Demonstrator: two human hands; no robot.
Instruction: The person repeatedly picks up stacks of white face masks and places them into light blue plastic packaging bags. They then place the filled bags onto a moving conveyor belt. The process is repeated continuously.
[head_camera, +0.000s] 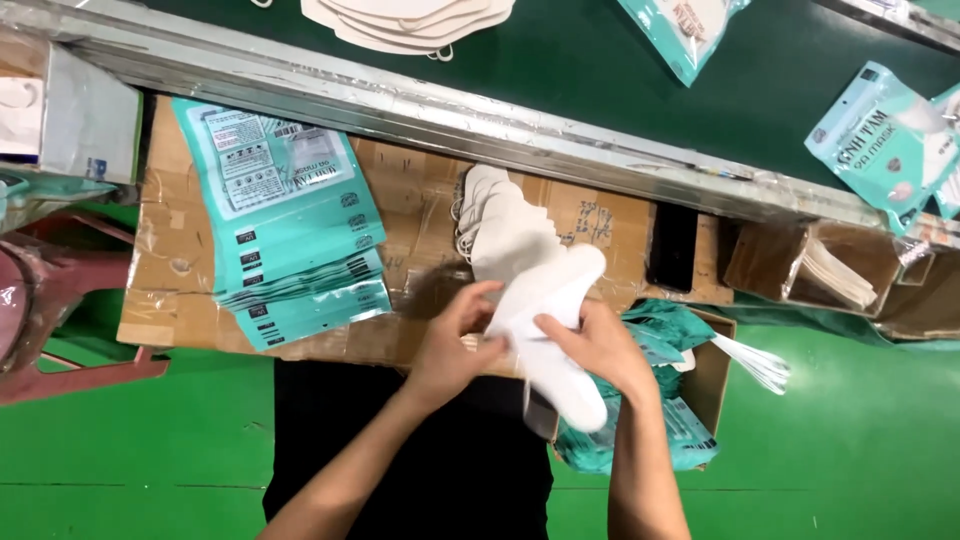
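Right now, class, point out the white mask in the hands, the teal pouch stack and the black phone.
white mask (548, 290), head view, upper half above the fingers
pouch stack (290, 215), head view, top pouch's middle
phone (672, 246), head view, its middle

cardboard board (400, 180) | teal pouch stack (290, 230) | white mask pile (505, 225)

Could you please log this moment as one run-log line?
left hand: grips white mask | right hand: grips same mask | teal pouch stack: on cardboard
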